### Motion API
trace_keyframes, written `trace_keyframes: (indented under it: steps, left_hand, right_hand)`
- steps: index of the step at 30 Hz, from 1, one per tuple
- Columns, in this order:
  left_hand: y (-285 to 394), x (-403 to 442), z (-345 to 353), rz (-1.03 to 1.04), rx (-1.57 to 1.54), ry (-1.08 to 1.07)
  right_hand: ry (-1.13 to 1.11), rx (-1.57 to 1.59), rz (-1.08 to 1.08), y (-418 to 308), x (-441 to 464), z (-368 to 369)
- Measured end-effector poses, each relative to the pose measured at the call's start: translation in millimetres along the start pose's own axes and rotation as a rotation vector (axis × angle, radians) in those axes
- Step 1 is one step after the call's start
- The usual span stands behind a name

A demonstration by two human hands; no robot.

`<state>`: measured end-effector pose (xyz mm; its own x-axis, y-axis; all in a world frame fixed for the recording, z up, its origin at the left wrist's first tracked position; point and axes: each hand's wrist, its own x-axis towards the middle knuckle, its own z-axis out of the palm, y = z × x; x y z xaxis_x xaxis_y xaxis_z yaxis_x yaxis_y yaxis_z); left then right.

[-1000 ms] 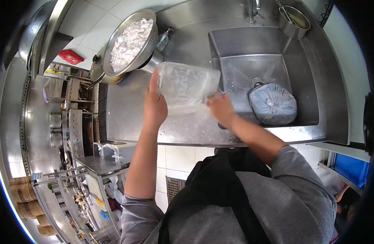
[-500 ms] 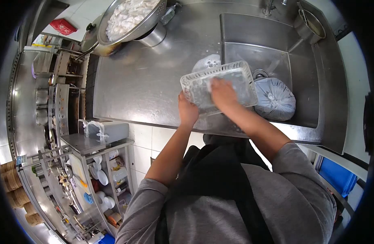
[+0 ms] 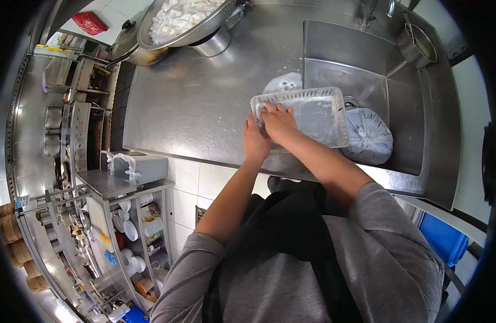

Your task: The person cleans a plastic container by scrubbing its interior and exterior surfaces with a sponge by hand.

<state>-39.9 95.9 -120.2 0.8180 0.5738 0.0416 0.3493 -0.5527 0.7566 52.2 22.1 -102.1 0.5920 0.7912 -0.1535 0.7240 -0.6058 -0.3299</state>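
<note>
The steel counter (image 3: pixel 188 107) spreads out left of the grip and shows wet spots; anything set down hastily there could skid. To the right of the grip lies the sink (image 3: pixel 404 102), and the clear plastic tray (image 3: pixel 315 116) reaches from the hands out over its near-left edge. With all the holding done at the left end, the far end could dip and swing into the basin. Far beyond the grip, up and left, a colander (image 3: pixel 188 24) of pale pieces leans over a steel pot (image 3: pixel 213 44) — a knock could tip it.

The tied bag (image 3: pixel 366 134), just past the tray's right end, could be snagged or shoved by that rim; whether they touch, I cannot tell. The left hand (image 3: pixel 256 144) is closed on the tray's near-left corner, where wet plastic might slip. The right hand (image 3: pixel 279 123) presses inside, fingers slightly spread — too hard, and the thin wall could flex or crack. Whether those fingers pinch anything, I cannot tell.
</note>
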Motion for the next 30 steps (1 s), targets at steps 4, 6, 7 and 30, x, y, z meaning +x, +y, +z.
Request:
trace_keyframes:
  steps: [4,6,7,30]
  left_hand:
    - [7.0,-0.3,-1.1,-0.048,-0.063,-0.007]
    - [7.5,-2.1,-1.7,-0.051,-0.037,-0.017]
    - [7.5,-2.2,0.2,-0.067,-0.038,-0.002]
    - [-1.4,-1.9,1.5,-0.053,0.000,-0.045]
  right_hand:
    - [-0.074,0.751,0.312,-2.6,18.2,3.0]
    - [-0.189,1.488,0.550,-2.4,21.1,-0.3]
    - [-0.188,1.488,0.551,-0.1,24.1,9.8]
    - [0.075,0.419,0.136,2.5,16.3,25.2]
